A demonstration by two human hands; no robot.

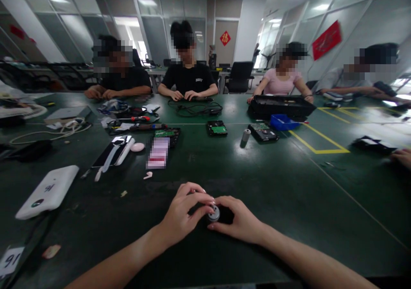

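Our L grip is closed in a pinch, thumb & index tips on the top and L side of the round metal part, w/ the other fingers bent above. Our R grip curves round the same part in a wide C: fingertips at its far edge, thumb at its near edge, a dark gap btwn part & palm. So 2 grips on 1 part, fingertips of the 2 meeting at its far side. The part is low over the near middle of the surface; can't tell if its base touches.

Farther out, a metal cylinder stands upright, just L of a hard drive, w/ a blue tray beside that. A 2nd drive lies farther L, green board up. Over to our L: a lit phone (screen blurred), a white earbud nr its lower end, a pink case, and a white device marked "16" or "91", can't tell which.

Across from us sit 4 people, incl. 1 in a pink top behind a black housing, & 1 in a black T-shirt w/ hands at dark cables.
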